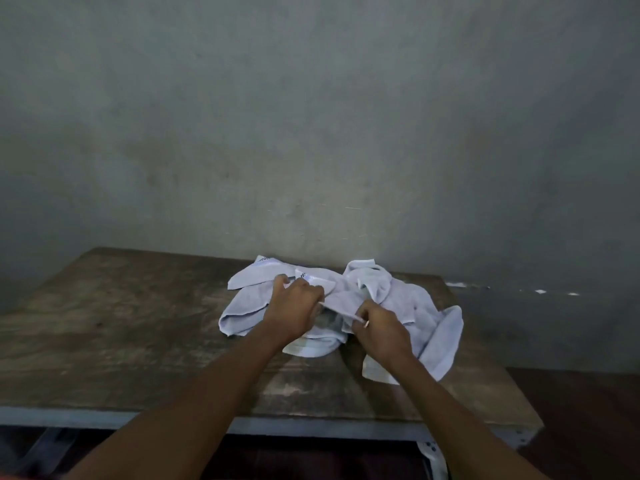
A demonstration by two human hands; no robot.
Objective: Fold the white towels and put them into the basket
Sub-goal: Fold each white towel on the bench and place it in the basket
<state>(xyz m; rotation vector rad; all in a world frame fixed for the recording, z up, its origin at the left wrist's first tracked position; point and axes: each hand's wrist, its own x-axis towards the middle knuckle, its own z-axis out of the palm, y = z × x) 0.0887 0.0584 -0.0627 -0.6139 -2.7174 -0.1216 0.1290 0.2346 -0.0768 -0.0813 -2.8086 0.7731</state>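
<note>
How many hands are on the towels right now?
2. The left hand grips the towel pile at its middle; the right hand pinches an edge just to its right. No other hands show.

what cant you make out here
1. Head view: the basket is nowhere in frame.
2. Head view: the crumpled white towel heap on the worn wooden table overlaps itself, so the towel count is unclear.
3. Head view: the left hand and right hand cover the towel edge they pinch.
</note>
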